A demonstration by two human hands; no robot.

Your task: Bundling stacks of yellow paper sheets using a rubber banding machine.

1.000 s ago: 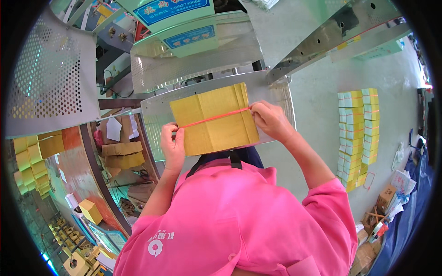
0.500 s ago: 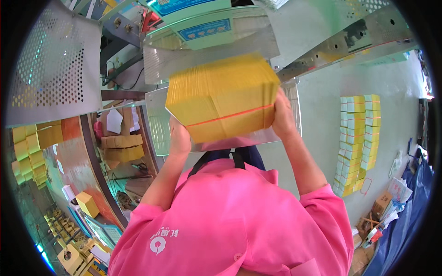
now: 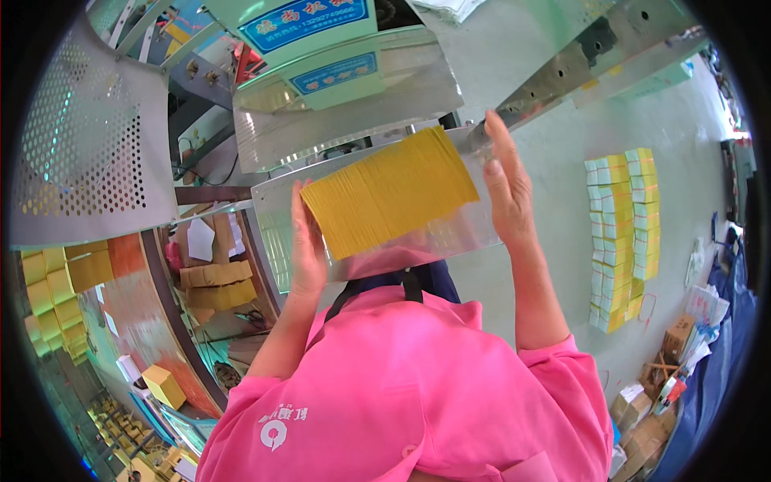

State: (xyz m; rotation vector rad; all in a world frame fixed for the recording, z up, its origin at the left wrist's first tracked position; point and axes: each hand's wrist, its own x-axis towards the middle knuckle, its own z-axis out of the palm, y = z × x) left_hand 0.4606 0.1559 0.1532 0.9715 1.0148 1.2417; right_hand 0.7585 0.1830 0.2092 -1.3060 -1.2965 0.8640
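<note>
Since a moment ago, your yellow stack (image 3: 391, 190) has tipped edge-up onto the steel tray (image 3: 450, 237), band gone from view; left hand (image 3: 307, 245) and right hand (image 3: 504, 183) press flat, squaring it.

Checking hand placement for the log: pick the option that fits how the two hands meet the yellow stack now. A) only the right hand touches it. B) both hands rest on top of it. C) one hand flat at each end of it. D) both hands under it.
C: the left hand presses one end of the yellow stack and the right hand stands flat, fingers straight, at the other end, over the shiny metal tray.
</note>
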